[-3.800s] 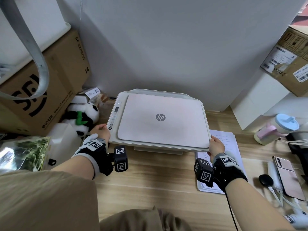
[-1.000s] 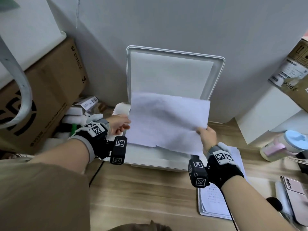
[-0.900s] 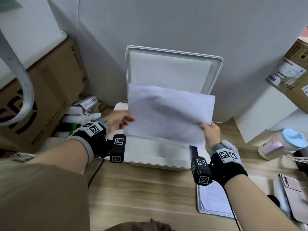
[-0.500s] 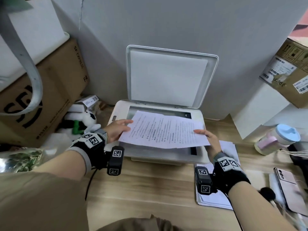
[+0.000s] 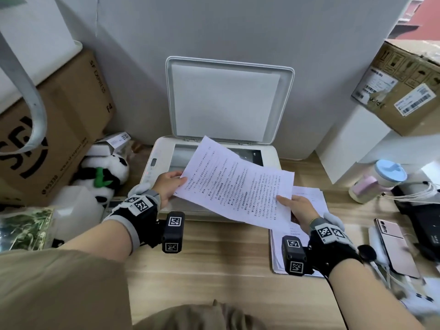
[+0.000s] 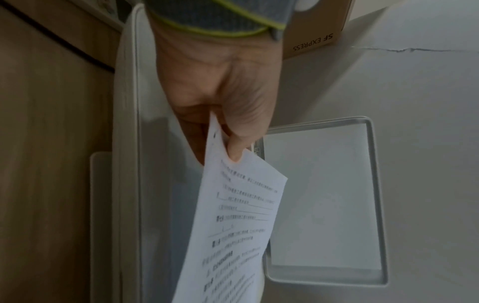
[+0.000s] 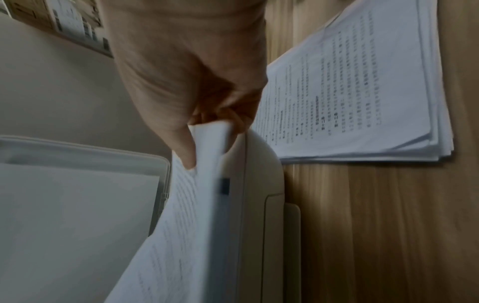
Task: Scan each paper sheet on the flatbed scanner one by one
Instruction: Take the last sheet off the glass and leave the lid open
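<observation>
The white flatbed scanner [image 5: 271, 160] stands at the wall with its lid [image 5: 226, 101] raised upright and the glass [image 5: 181, 156] partly bare. A printed paper sheet [image 5: 238, 184], text side up, hovers tilted over the scanner's front right. My left hand [image 5: 167, 184] pinches its left edge, thumb on top of the paper sheet [image 6: 241, 215]. My right hand [image 5: 297, 208] pinches the right edge of the paper sheet [image 7: 181, 225] between thumb and fingers. A stack of printed sheets [image 5: 309, 198] lies on the desk right of the scanner, also visible as the stack [image 7: 362, 92].
Left of the scanner sit a panda plush [image 5: 102, 172], a cardboard box [image 5: 54, 129] and a white container [image 5: 73, 210]. On the right are a white box [image 5: 352, 144], a pastel bottle [image 5: 378, 182], a phone [image 5: 395, 248] and cables. Wooden desk [image 5: 214, 270] lies in front.
The lid was raised and the sheet lifted off the glass. Over the last second it was turned text side up and carried toward the front right.
</observation>
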